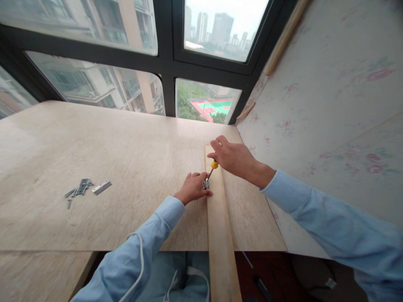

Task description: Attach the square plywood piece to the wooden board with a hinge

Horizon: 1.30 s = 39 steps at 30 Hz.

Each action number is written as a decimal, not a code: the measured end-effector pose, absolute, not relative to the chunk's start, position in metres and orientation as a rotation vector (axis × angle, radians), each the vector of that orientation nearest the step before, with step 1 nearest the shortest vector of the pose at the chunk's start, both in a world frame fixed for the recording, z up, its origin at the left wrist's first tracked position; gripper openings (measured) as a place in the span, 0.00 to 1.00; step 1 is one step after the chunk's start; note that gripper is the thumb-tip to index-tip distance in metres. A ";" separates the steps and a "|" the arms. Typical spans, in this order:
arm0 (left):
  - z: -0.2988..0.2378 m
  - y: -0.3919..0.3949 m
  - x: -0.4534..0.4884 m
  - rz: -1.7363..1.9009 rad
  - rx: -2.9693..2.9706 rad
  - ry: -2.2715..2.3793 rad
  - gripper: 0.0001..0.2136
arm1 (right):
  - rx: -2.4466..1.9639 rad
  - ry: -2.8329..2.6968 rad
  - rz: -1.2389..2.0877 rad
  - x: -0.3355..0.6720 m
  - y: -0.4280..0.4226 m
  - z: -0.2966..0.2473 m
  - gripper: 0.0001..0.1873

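My right hand (229, 156) is closed around the handle of a screwdriver (214, 165) with a yellow collar. Its shaft slants down to a small shiny metal hinge (206, 183) at the left edge of a long wooden board (219, 226). With its fingers around the hinge, my left hand (195, 186) presses it against the board. Whether a screw sits under the screwdriver's tip is too small to tell. The board lies along the stone-patterned sill and sticks out past its front edge toward me.
On the sill (126, 147) at left lie a pile of screws and metal plates (82, 186), a flat hinge (102, 187) and a single screw (69, 204). Dark-framed windows (168, 63) stand behind. A flowered wall (330, 105) rises at right. Below the edge are cables and a dark floor.
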<state>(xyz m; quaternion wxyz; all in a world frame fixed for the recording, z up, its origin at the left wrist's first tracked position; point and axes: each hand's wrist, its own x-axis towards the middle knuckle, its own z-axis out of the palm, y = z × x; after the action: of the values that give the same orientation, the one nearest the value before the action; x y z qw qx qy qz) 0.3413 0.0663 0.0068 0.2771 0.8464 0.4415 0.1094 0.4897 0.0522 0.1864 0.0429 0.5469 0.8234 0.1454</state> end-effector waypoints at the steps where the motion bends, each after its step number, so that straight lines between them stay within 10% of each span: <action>1: 0.007 0.066 0.341 0.293 2.272 1.185 0.32 | 1.667 2.553 0.388 0.491 0.052 0.185 0.22; 11: 0.005 0.066 0.336 0.337 2.291 1.130 0.34 | 1.613 2.639 -0.633 0.523 0.067 0.204 0.25; 15: 0.004 0.066 0.335 0.317 2.327 1.120 0.36 | 1.731 2.555 -0.306 0.515 0.065 0.210 0.16; 22: 0.005 0.066 0.336 0.305 2.323 1.128 0.36 | 1.922 2.281 0.369 0.501 0.061 0.202 0.40; 39: 0.004 0.066 0.336 0.345 2.291 1.123 0.37 | 1.387 2.898 -0.282 0.522 0.062 0.190 0.22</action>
<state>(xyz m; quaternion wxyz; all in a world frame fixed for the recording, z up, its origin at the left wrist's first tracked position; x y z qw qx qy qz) 0.3364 0.0657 0.0039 0.2795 0.8544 0.4187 0.1288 0.5218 0.0625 0.1895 -0.0419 0.4297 0.8978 -0.0873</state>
